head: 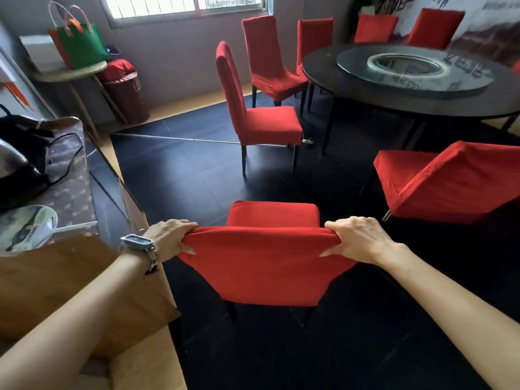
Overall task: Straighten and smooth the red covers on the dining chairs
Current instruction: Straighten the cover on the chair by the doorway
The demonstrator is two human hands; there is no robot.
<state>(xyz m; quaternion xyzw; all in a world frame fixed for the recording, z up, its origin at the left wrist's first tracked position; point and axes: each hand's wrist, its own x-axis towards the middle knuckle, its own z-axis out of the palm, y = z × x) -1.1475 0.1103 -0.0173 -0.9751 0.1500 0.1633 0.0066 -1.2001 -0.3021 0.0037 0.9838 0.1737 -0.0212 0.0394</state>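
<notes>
A round dark dining table (323, 80) carries a round glass turntable (354, 67). Below the barred window (183, 4), a green felt bag with pink handles (81, 46) stands on a small pale round side table (70, 73), with a brown woven basket (128, 97) just beside it. On the wooden sideboard (70, 277) lie a black bag (19, 136), a black cable (70, 164) and a patterned bowl (25, 226).

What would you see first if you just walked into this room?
Right in front, the left hand and the right hand grip the top corners of the bright red fabric cover on the nearest chair. Beyond it, more red-covered dining chairs stand around a big round dark table at the upper right. A green felt bag sits at the upper left.
</notes>
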